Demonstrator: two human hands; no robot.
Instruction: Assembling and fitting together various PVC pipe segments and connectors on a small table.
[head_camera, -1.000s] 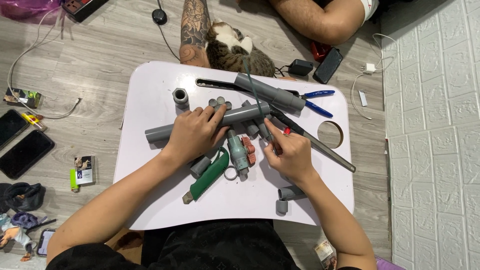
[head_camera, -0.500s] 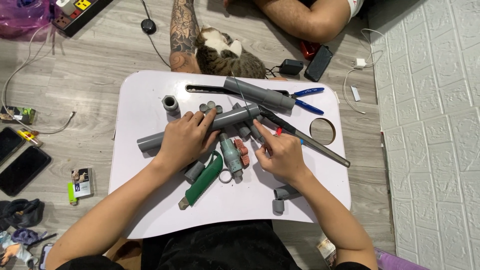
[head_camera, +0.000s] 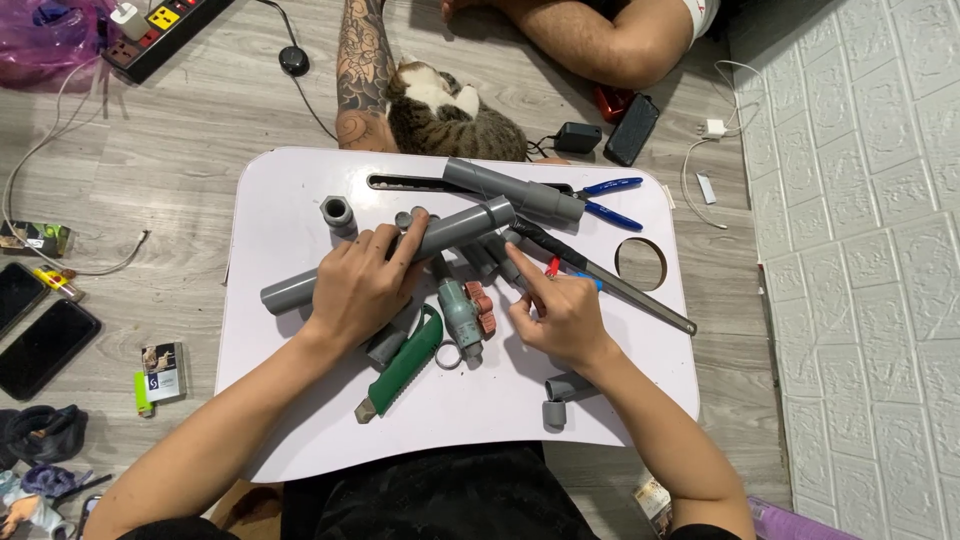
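A long grey plastic pipe lies slanted across the white lap table, its socket end raised toward the far right.

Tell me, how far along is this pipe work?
Early, it seems. One long grey pipe already carries a coupling at its end. The left hand grips that pipe; the right hand reaches among loose fittings. The valve, elbow and second pipe lie unjoined.

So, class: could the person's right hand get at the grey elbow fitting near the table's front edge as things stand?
Probably yes. The right hand holds nothing visible, and the grey elbow fitting lies just beside its wrist, uncovered, with bare table around it.
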